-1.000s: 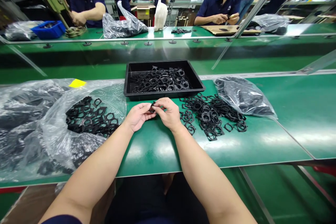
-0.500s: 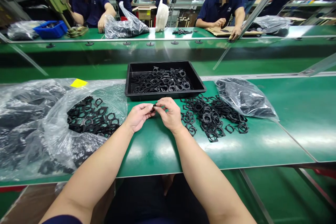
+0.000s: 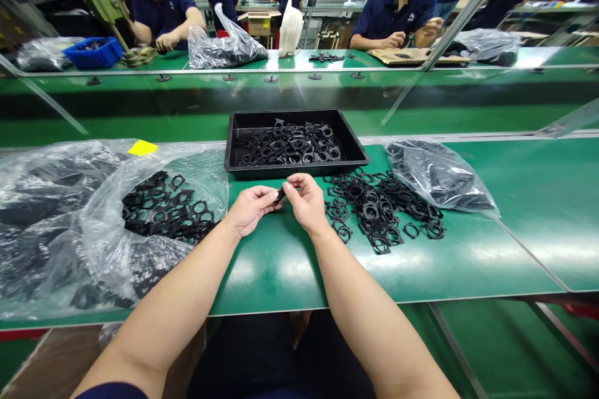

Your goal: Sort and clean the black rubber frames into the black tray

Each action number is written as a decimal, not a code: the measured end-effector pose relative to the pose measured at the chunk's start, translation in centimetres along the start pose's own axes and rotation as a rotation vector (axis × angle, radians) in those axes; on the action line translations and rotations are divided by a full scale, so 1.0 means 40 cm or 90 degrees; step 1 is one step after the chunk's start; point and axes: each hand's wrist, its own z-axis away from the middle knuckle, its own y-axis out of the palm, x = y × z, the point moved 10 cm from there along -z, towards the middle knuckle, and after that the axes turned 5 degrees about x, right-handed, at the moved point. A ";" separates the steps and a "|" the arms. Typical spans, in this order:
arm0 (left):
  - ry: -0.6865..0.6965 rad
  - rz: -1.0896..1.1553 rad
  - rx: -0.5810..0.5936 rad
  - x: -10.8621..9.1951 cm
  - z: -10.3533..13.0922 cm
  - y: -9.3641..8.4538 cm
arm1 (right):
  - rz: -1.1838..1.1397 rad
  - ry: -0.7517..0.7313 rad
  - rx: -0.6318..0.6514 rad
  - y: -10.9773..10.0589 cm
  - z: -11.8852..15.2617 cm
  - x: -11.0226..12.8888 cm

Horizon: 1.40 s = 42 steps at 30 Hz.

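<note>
My left hand (image 3: 254, 208) and my right hand (image 3: 306, 201) meet over the green bench, just in front of a black tray (image 3: 299, 171). Between their fingertips both pinch a small black plastic part (image 3: 280, 195), mostly hidden by the fingers. Many black ring-shaped frames (image 3: 290, 144) lie jumbled in the tray. To the right of my right hand spreads a loose pile of similar black ring parts (image 3: 369, 212). Left of my left hand, more black frames (image 3: 161, 215) lie in the mouth of an opened clear plastic bag (image 3: 105, 199).
A closed clear bag of black parts (image 3: 437, 177) lies at the right. A yellow label (image 3: 143, 148) sits on the left bag. Across a conveyor (image 3: 187, 118) carrying spaced black discs, co-workers in dark shirts sit by a blue bin (image 3: 93, 56), a bag (image 3: 224, 47) and cardboard (image 3: 407, 57).
My fingers have shifted on the small part, which now tilts and shows a little more between the fingertips. Across the bench, the co-workers' hands have moved.
</note>
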 end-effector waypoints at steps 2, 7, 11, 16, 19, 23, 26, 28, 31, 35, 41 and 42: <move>0.010 0.047 -0.008 -0.005 0.000 0.000 | -0.034 0.010 -0.015 -0.006 -0.001 -0.007; 0.037 0.098 0.012 -0.019 -0.002 0.007 | 0.089 -0.085 0.013 0.003 0.003 0.043; 0.043 0.090 0.026 -0.022 -0.001 0.012 | 0.172 -0.131 0.023 0.011 0.008 0.068; 0.051 0.080 0.024 -0.025 0.002 0.012 | 0.187 -0.133 0.039 0.016 0.007 0.073; 0.050 0.073 0.029 -0.024 0.003 0.016 | 0.179 -0.130 0.027 0.011 0.008 0.077; 0.057 0.047 0.039 -0.026 0.003 0.018 | 0.090 -0.048 0.020 0.008 0.004 0.042; 0.037 0.007 0.035 -0.021 0.003 0.014 | -0.099 0.065 0.028 0.019 0.002 -0.018; 0.016 -0.010 0.022 -0.017 0.004 0.008 | -0.181 0.115 0.062 0.041 0.003 -0.044; -0.003 -0.012 -0.007 -0.015 0.004 -0.001 | -0.161 0.154 0.098 0.056 0.006 -0.062; -0.028 -0.015 -0.045 -0.008 0.003 -0.013 | -0.088 0.108 0.075 0.040 0.002 -0.043; 0.085 -0.034 -0.078 -0.044 0.001 -0.027 | -0.115 0.161 0.078 0.039 0.004 -0.069; 0.100 -0.050 -0.092 -0.049 0.002 -0.032 | -0.097 0.154 0.072 0.035 0.003 -0.067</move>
